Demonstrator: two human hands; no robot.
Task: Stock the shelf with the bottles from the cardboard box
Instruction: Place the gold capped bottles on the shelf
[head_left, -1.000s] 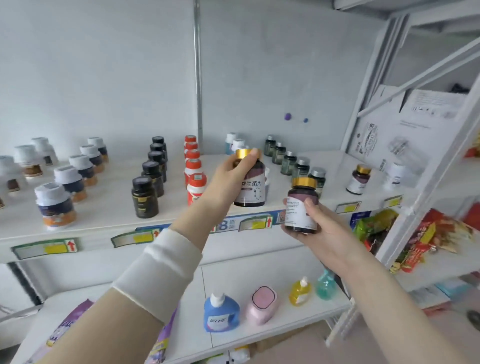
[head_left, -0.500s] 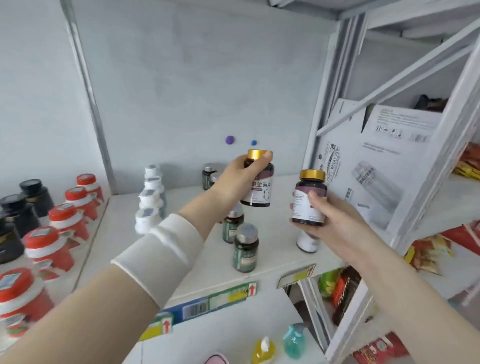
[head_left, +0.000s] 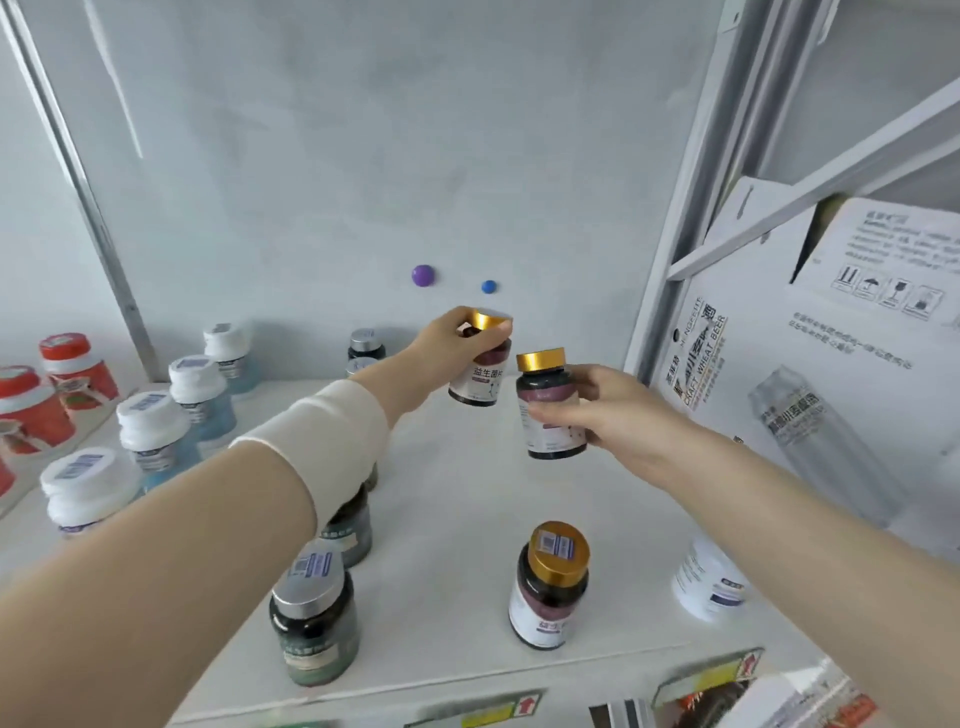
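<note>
While above the shelf (head_left: 457, 493), left fingers (head_left: 483, 336) and right fingers (head_left: 558, 413) around bottles (head_left: 479, 382) (head_left: 551, 436).

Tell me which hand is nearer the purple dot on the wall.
Left. The left hand is just below the purple dot; the right hand is lower and further right.

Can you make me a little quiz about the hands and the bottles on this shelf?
1. True or false: the left hand grips one gold-capped bottle and the right hand grips another bottle.
2. How many gold-capped bottles stand unheld on the shelf? A none, B one, C three.
3. Fill in: the bigger wall dot is ___.
Key: 1 true; 2 B, the standing bottle; 3 purple.
</note>
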